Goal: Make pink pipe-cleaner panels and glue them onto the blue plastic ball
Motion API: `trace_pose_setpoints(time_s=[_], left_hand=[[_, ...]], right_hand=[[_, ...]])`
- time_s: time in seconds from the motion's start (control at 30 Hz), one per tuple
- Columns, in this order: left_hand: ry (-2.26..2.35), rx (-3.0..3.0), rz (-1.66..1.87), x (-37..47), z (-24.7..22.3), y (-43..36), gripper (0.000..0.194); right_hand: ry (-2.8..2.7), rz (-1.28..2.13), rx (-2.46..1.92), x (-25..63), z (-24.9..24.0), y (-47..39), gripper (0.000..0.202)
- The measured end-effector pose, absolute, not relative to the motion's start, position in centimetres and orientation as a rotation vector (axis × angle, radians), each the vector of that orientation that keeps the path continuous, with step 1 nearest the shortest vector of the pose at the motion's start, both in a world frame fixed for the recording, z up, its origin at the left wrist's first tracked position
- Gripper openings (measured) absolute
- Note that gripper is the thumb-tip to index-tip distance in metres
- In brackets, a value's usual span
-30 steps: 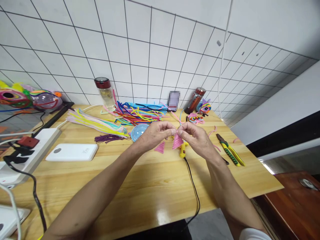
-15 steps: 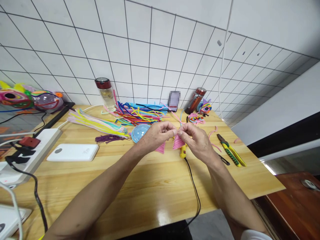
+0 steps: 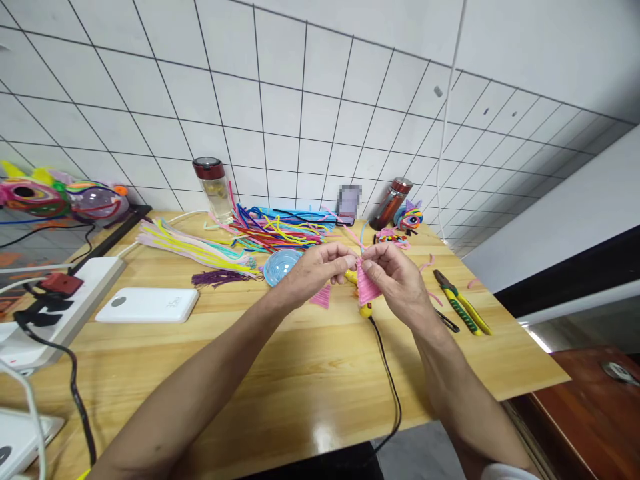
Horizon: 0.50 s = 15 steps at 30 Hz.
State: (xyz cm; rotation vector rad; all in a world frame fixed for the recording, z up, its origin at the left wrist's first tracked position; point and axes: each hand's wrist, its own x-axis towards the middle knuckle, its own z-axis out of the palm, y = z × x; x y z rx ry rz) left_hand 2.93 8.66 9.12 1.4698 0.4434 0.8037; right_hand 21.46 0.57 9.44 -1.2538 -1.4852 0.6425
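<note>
A pink, ribbed triangular piece (image 3: 369,287), which looks made of pipe cleaners, hangs point up from my right hand (image 3: 397,280). The right thumb and fingers pinch it near its upper edge. My left hand (image 3: 320,270) is closed in a pinch right beside the piece's tip; what lies between its fingertips is too small to make out. A second pink ribbed piece (image 3: 321,297) lies on the table below the left hand. Behind and under the held piece rests a yellow tool with a black cord (image 3: 367,311), mostly hidden, possibly a glue gun.
A blue bowl (image 3: 281,265) sits beside the left hand. Behind lie colourful pipe cleaners (image 3: 280,227) and a purple tassel (image 3: 220,278). Pliers (image 3: 463,303) lie at right. Two bottles, a glass one (image 3: 215,193) and a red one (image 3: 393,203), stand by the wall. A white power bank (image 3: 147,305) is at left.
The held pink piece has shifted slightly right and turned to show more of its face. More of the yellow tool shows between my hands. My left hand has barely moved.
</note>
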Motion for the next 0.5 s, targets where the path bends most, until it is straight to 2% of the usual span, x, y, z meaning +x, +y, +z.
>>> trace_pose_setpoints(time_s=[0.17,0.5], left_hand=[[0.430,1.416,0.804,3.10,8.64,8.76,0.039],[0.421,1.428,0.771,2.69,8.63,9.12,0.037]], right_hand=[[-1.471,0.601,-1.253,21.36,9.34,0.69,0.031],[-1.544,0.469,-1.274,21.54,9.36,0.34,0.020]])
